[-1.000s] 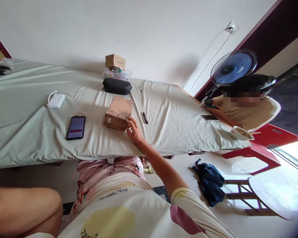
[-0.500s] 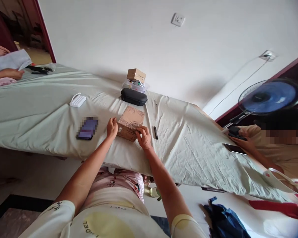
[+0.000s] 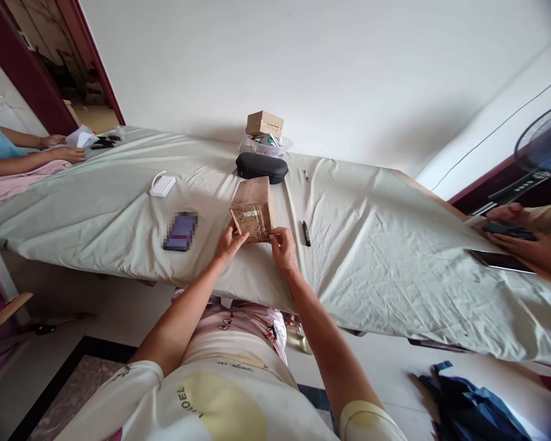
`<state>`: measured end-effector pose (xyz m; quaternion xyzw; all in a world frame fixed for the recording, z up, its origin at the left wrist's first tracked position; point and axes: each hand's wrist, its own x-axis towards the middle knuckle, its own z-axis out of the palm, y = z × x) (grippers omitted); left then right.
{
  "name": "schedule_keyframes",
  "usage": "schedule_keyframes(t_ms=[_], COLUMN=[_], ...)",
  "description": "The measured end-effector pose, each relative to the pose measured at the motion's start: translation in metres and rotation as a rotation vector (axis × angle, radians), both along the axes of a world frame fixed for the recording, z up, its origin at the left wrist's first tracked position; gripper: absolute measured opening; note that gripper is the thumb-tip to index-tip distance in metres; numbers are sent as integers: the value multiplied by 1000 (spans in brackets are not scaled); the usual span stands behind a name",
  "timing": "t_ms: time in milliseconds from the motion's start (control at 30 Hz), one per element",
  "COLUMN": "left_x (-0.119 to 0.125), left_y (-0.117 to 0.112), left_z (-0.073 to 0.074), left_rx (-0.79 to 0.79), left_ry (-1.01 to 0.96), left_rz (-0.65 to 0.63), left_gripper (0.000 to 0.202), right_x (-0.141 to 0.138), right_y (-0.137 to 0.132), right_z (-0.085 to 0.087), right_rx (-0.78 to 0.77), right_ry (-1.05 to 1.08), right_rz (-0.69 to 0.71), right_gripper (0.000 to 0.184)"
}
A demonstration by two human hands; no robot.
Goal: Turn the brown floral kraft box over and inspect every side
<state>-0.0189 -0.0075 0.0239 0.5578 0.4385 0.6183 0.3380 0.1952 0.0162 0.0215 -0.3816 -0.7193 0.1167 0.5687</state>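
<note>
A brown cardboard box point(image 3: 252, 205) with dark line drawings and a pale printed label is between my hands, near the front edge of the cloth-covered table point(image 3: 362, 245). My left hand point(image 3: 231, 242) grips its lower left corner, thumb on the front face and fingers behind. At the lower right edge, my right hand point(image 3: 282, 245) pinches the box with bent fingers. To the right lies a black marker point(image 3: 307, 233). A phone point(image 3: 180, 232) with a blurred screen rests on the left. Directly behind the box sits a black zip case point(image 3: 262, 168).
At the back, a smaller carton point(image 3: 264, 124) tops a clear plastic tub point(image 3: 282, 147). A white power bank point(image 3: 163, 185) is at left. One person's hands point(image 3: 57, 149) hold paper at far left; another's hands point(image 3: 514, 229) hold a dark device at right, beside a fan point(image 3: 544, 138).
The box has been turned and tipped, so its labelled face now points toward me. My left hand has shifted under its left corner; the right has moved to its lower edge. The view has swung left.
</note>
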Motion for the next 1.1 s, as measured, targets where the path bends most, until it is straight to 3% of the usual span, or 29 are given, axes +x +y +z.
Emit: schedule_keyframes(t_ms=[200, 333, 400, 500, 600, 700, 800, 933, 1100], left_x=[0, -1, -2, -3, -3, -3, -3, -3, -3], left_y=[-1, 0, 0, -1, -1, -1, 0, -1, 0], left_z=[-3, -2, -1, -2, -3, -4, -6, -6, -5], left_rx=[75, 49, 51, 57, 71, 92, 98, 108, 81], left_ry=[90, 23, 16, 28, 39, 55, 136, 262, 318], left_rz=[86, 78, 54, 48, 49, 30, 49, 59, 105], left_gripper=[83, 91, 85, 71, 63, 63, 59, 52, 64], right_x=[-1, -2, -3, -2, 5, 14, 17, 10, 7], right_y=[-8, -15, -18, -18, -15, -11, -11, -16, -20], right_z=[-4, 4, 5, 4, 2, 2, 7, 14, 13], right_rx=[-33, -8, -15, -51, -40, 86, 238, 251, 213], right_ry=[-414, -442, -436, -398, -242, -28, -34, -179, -74], right_rz=[222, 308, 312, 257, 110, -71, -119, -117, -133], right_gripper=[24, 38, 46, 55, 56, 61, 76, 60, 43])
